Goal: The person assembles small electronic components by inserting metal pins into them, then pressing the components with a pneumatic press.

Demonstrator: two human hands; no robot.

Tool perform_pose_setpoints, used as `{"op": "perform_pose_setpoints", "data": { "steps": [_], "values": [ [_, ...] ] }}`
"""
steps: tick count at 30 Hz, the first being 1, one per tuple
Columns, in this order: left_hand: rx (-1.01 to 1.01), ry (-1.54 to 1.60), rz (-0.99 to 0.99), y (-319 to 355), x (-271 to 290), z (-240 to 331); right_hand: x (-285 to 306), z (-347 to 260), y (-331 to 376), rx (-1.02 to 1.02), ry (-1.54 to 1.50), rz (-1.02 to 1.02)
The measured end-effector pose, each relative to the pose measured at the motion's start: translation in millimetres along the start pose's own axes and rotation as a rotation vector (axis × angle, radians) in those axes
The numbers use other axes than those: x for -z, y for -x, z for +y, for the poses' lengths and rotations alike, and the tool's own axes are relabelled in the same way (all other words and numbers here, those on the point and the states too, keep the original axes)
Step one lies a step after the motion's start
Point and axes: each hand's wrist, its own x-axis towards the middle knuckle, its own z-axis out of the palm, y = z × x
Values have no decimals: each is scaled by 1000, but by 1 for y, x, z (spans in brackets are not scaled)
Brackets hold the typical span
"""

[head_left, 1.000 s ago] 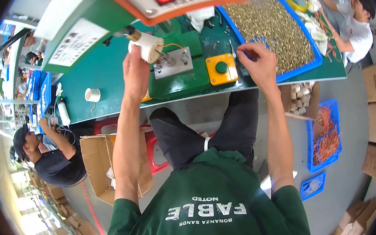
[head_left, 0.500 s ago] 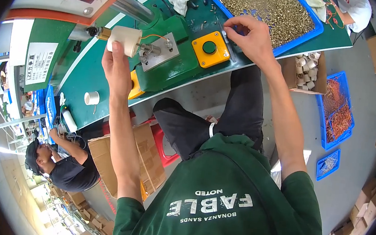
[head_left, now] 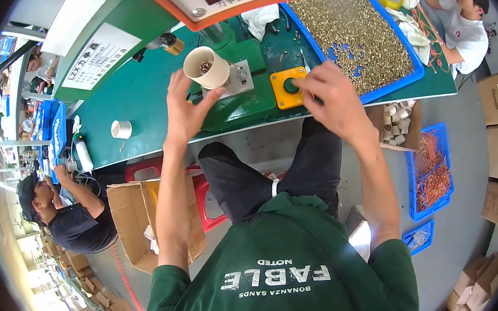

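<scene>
My left hand [head_left: 185, 109] is at the front of a green bench press. Its thumb and fingers are around the lower side of a white cup-shaped part [head_left: 220, 75], whose open mouth shows coppery pieces inside. The cup sits over the press's metal plate [head_left: 240, 82], and a thin orange wire runs beside it. My right hand [head_left: 339, 101] is bent over a yellow button box [head_left: 279, 93], with a fingertip on the dark green button [head_left: 291, 85]. No object shows in that hand.
A blue tray [head_left: 378, 97] of small brass pieces lies beyond my right hand. Another white cup [head_left: 121, 129] stands at the left on the green table. Below the edge are a carton of white parts [head_left: 407, 141] and a blue crate of orange wires [head_left: 414, 199]. Co-workers sit left and far right.
My right hand has moved down and left from beside the tray onto the button. The cup in my left hand has shifted right and turned its mouth upward. The view has tilted.
</scene>
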Motion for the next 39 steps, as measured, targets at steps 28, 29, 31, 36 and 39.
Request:
{"op": "perform_pose_setpoints", "data": {
  "steps": [28,29,31,36,39],
  "values": [
    [-133,-372,485,104,-23,-59,11,-10,-52,-72,-95,17],
    [-101,-362,506,102,-23,-58,11,-13,-57,-109,-130,29],
    [-98,-337,530,102,-27,-62,9,-18,-67,-107,-169,59],
    [-82,-306,567,102,-30,-66,-2,-32,-86,-134,-248,-8],
    [-69,-272,580,102,-32,-66,-11,-48,-97,-145,-345,-36]
  ]
}}
